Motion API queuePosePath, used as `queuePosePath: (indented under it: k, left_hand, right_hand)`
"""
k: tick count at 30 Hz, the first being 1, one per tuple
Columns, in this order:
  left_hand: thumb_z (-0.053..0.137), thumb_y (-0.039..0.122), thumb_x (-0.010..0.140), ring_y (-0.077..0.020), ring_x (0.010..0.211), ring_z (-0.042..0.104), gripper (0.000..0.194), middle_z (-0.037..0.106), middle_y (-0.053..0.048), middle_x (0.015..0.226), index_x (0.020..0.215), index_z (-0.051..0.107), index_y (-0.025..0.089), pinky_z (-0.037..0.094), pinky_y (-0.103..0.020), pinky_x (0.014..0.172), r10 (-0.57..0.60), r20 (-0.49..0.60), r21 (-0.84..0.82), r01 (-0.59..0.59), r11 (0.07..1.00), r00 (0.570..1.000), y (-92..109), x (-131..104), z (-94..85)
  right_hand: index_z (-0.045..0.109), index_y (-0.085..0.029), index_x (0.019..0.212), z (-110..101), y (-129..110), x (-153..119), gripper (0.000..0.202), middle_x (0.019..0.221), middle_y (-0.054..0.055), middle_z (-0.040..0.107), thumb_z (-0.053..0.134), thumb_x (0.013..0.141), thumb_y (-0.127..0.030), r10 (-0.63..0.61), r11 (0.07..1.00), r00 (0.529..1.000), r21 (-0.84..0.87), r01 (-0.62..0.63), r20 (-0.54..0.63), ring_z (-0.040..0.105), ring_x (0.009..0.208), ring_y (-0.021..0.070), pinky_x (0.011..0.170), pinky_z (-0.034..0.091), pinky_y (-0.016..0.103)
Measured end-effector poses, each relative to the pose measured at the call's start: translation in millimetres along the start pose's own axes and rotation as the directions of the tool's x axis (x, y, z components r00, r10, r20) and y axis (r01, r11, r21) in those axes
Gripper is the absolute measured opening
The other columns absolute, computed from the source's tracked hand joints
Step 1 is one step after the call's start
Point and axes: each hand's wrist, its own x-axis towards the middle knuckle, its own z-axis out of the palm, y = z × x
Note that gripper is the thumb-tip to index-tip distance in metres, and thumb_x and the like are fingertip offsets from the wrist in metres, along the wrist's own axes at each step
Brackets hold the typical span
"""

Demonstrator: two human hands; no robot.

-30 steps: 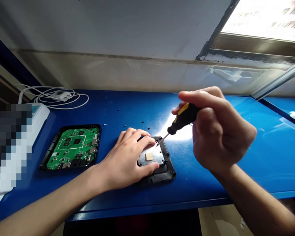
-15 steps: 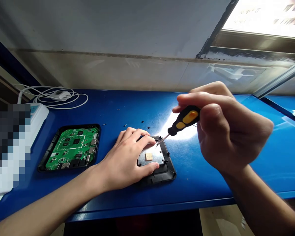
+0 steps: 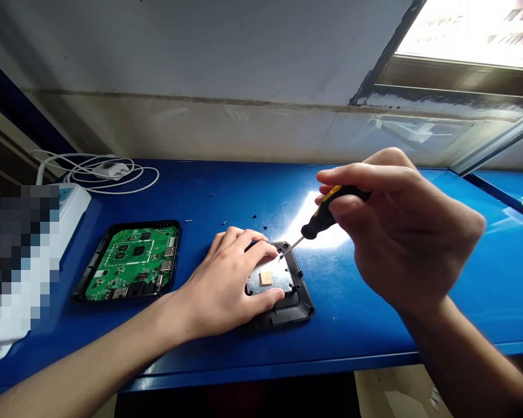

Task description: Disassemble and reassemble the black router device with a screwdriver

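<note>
Presently, items on the blue tabletop [image 3: 353,342], clock directions taken from the black cover at centre:

- One black cover [image 3: 303,302], lying flat, a metal plate [image 3: 281,277] inside it bearing a square beige pad [image 3: 265,278].
- One left hand [image 3: 220,281], grip wide, fingers spread over the plate and cover, thumb towards the 6 o'clock side.
- One right hand [image 3: 409,232], at 2 o'clock, grip closed around a black-and-yellow screwdriver [image 3: 318,223], shaft slanting down to the plate's 1 o'clock corner, beside the left index fingertip. Whether the tip sits in a screw is too small to tell.
- One green circuit board [image 3: 131,261] in a black shell [image 3: 85,278], at 9 o'clock, well apart.
- Small loose screws [image 3: 224,223], scattered from 10 to nearly 12 o'clock.
- One white charger [image 3: 113,169] with coiled cable [image 3: 150,186], at 10 o'clock.

Step in hand, as judged: screwdriver work at the plate's corner, direction of turn unclear. The next move calls for a seated tip, a shaft in line with the fastening, light steady turning, and firm left-hand pressure clear of the blade.
</note>
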Motion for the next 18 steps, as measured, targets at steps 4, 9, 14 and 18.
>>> queuePosePath:
  k: [4,9,14,18]
  left_hand:
    - [0.078,0.037,0.087,-0.0307,0.123,0.048,0.035,0.062,-0.003,0.137,0.118,0.064,0.027,0.042,-0.05,0.103,0.0,0.004,0.001,0.0,1.0,1.0,0.4,-0.9,-0.4]
    - [0.078,0.036,0.088,-0.0305,0.121,0.049,0.035,0.062,-0.004,0.137,0.118,0.063,0.026,0.042,-0.05,0.103,0.013,0.003,0.002,-0.013,1.0,1.0,0.9,-0.7,-0.1]
    - [0.078,0.036,0.088,-0.0303,0.121,0.049,0.037,0.062,-0.005,0.136,0.12,0.063,0.025,0.042,-0.049,0.103,0.015,-0.003,0.013,-0.015,1.0,1.0,1.1,-0.1,0.4]
    - [0.078,0.036,0.088,-0.0302,0.122,0.049,0.036,0.062,-0.004,0.137,0.119,0.064,0.024,0.041,-0.049,0.103,0.012,-0.002,0.011,-0.012,1.0,1.0,0.5,-1.4,0.3]
  right_hand:
    - [0.072,-0.037,0.13,-4.0,7.6,-2.2,0.037,0.111,0.005,0.073,0.056,0.1,-0.023,-0.004,0.997,0.997,0.082,-0.002,0.075,0.072,0.097,0.0242,0.069,0.065,0.037]
    - [0.067,-0.04,0.134,-7.5,7.4,-0.6,0.042,0.109,0.003,0.075,0.06,0.098,-0.02,0.011,0.997,0.985,0.08,-0.025,0.17,0.075,0.089,0.0238,0.073,0.067,0.039]
    - [0.07,-0.032,0.131,-3.7,1.6,4.4,0.039,0.105,0.003,0.069,0.064,0.097,-0.015,-0.033,0.995,0.978,0.099,0.013,0.205,0.075,0.086,0.0189,0.072,0.068,0.034]
    - [0.071,-0.031,0.128,-3.9,1.9,4.7,0.036,0.105,0.002,0.069,0.063,0.097,-0.013,0.002,0.995,0.981,0.094,-0.02,0.192,0.075,0.092,0.0187,0.075,0.068,0.032]
